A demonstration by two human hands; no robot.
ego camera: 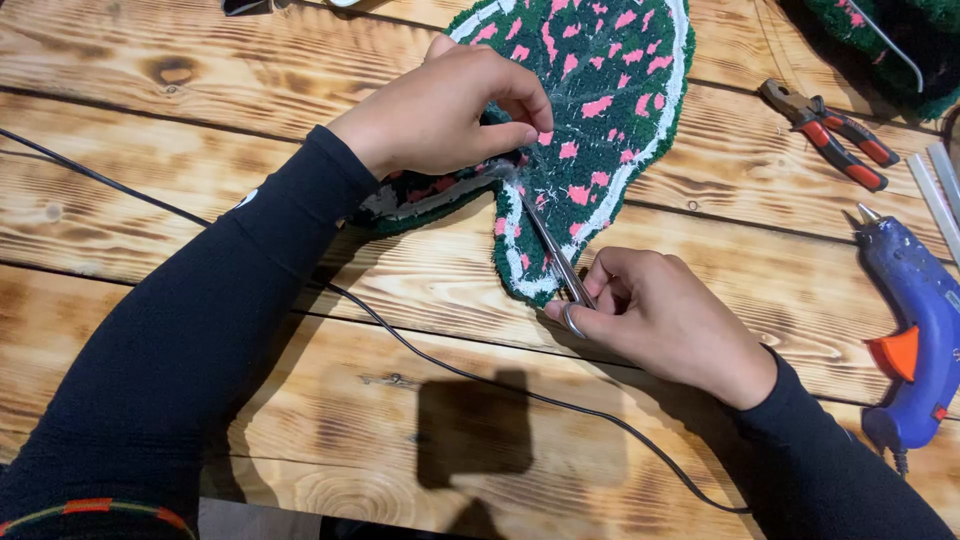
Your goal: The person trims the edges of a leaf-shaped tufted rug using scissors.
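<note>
A tufted rug piece (600, 110), dark green with pink flecks and a white border, lies face down on the wooden table (200, 90). My left hand (445, 110) pinches a folded-over edge of it near the middle. My right hand (665, 320) grips a pair of small metal scissors (550, 250), fingers through the handle rings. The blades point up and left toward the spot my left fingers hold, along the rug's edge. Both arms wear black sleeves.
A blue glue gun (915, 330) with an orange trigger lies at the right edge, clear glue sticks (940, 190) beside it. Red-handled pliers (830, 135) rest at the upper right. A thin black cable (420, 350) runs across the table under my arms. More green tufted fabric (900, 40) sits top right.
</note>
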